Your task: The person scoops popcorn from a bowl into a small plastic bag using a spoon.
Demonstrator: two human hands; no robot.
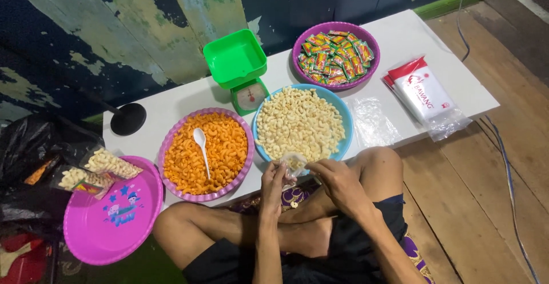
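A person sits cross-legged at the near edge of a low white table (400, 38), forearms reaching forward. The left hand (273, 186) pinches the side of a small clear bag (295, 163); the right hand (338, 182) curls its fingers onto the bag's other side. The bag sits just at the near rim of the blue bowl (345, 125) of pale crackers. To its left stands a pink bowl (247, 158) of orange crackers with a white spoon (201, 146) lying in it. Farther left, a purple tray (108, 230) bears two filled clear bags (94, 170). On the far side are a green scale (239, 67) and a purple bowl (298, 67) of small colourful sachets. At far right lies a stack of red-and-white packets (423, 92), with empty clear bags (373, 121) beside it
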